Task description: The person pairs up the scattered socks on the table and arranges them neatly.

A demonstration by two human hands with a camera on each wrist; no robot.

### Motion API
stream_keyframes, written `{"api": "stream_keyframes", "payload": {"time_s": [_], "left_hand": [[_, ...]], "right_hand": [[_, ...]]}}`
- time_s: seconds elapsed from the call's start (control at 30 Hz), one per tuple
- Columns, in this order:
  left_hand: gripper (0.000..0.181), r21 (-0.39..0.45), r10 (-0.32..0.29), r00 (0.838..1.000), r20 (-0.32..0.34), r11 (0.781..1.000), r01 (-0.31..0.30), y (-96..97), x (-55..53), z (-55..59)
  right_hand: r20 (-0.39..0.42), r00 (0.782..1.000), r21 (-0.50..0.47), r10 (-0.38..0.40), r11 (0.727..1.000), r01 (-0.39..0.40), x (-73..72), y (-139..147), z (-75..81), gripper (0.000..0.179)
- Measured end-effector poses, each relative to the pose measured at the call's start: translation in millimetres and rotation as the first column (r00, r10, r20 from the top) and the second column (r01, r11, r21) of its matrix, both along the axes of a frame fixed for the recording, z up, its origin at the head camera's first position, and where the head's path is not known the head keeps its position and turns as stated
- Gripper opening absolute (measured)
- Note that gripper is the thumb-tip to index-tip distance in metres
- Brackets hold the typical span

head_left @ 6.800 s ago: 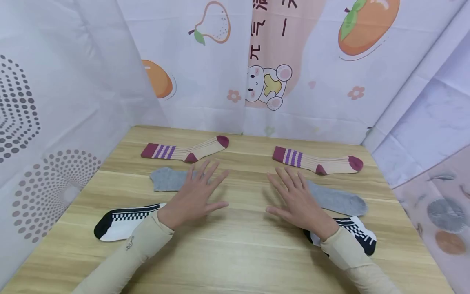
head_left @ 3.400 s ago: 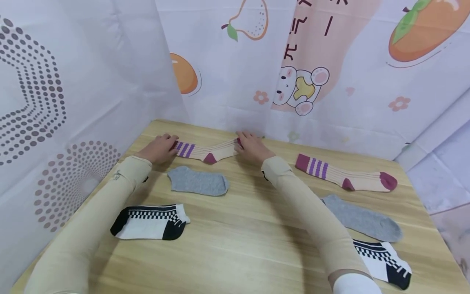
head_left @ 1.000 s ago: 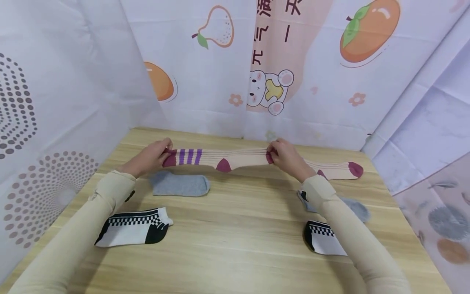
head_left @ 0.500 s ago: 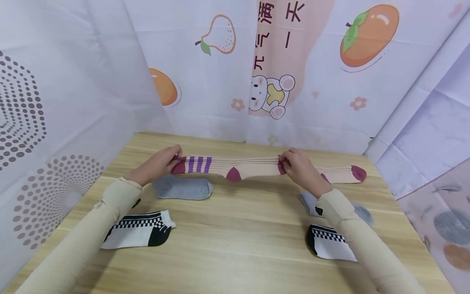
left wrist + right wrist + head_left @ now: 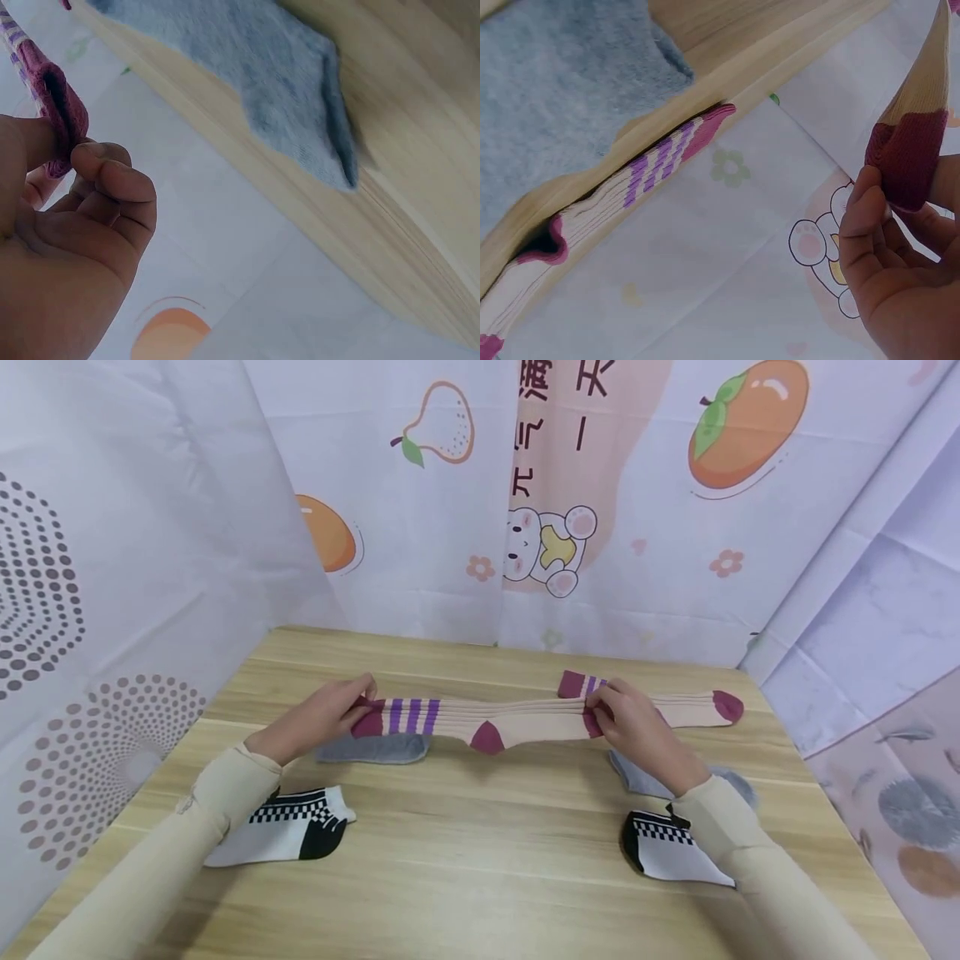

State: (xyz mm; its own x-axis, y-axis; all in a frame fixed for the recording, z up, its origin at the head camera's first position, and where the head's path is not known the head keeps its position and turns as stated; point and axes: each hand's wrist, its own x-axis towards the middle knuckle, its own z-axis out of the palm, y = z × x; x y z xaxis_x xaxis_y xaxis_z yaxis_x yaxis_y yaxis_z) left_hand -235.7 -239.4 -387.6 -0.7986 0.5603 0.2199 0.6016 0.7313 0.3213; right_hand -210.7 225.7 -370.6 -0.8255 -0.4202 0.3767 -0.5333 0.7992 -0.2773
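Observation:
A cream sock (image 5: pixel 540 724) with maroon cuff, heel and toe and purple stripes is stretched level above the table between both hands. My left hand (image 5: pixel 321 717) pinches its maroon cuff (image 5: pixel 60 112) between thumb and fingers, and the cuff's opening shows in the left wrist view. At the other end my right hand (image 5: pixel 637 727) pinches the maroon toe (image 5: pixel 911 157). Behind the right hand lies a matching striped sock (image 5: pixel 690 710), partly covered by that hand. A grey sock (image 5: pixel 375 748) lies below the held sock at left, partly hidden by it.
On the wooden table (image 5: pixel 465 860), a black-and-white checkered sock (image 5: pixel 277 831) lies at front left, partly under the left forearm. Its match (image 5: pixel 671 852) is at front right, near another grey sock (image 5: pixel 637 777) partly hidden by the right hand. A printed curtain (image 5: pixel 420 527) stands behind the table.
Earlier both hands were open over the table; then they reached the far-left striped sock, took its two ends and lifted it. Since then they have brought it nearer and slightly to the right.

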Motion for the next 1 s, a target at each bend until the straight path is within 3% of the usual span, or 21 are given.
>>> {"api": "stream_keyframes", "payload": {"time_s": [0.33,0.53,0.73,1.0], "left_hand": [[0.023,0.006,-0.027,0.999,-0.020,1.000,0.027,13.0,22.1,-5.6],[0.022,0.002,-0.038,0.999,0.008,0.999,0.038,19.6,38.9,-10.6],[0.025,0.038,-0.067,0.997,0.037,0.997,0.065,21.8,55.3,-14.9],[0.026,0.040,-0.106,0.994,0.037,0.994,0.105,28.4,75.2,-8.3]], "right_hand": [[0.018,0.999,0.023,-0.027,0.999,0.026,31.6,13,-7.2,0.012],[0.020,1.000,0.036,0.000,0.999,-0.001,54.8,21,-15.5,0.016],[-0.046,0.998,0.024,0.043,0.999,-0.042,75.8,27,-27.6,0.021],[-0.121,0.991,0.022,0.062,0.998,-0.060,98.2,30,-32.8,0.024]]}}
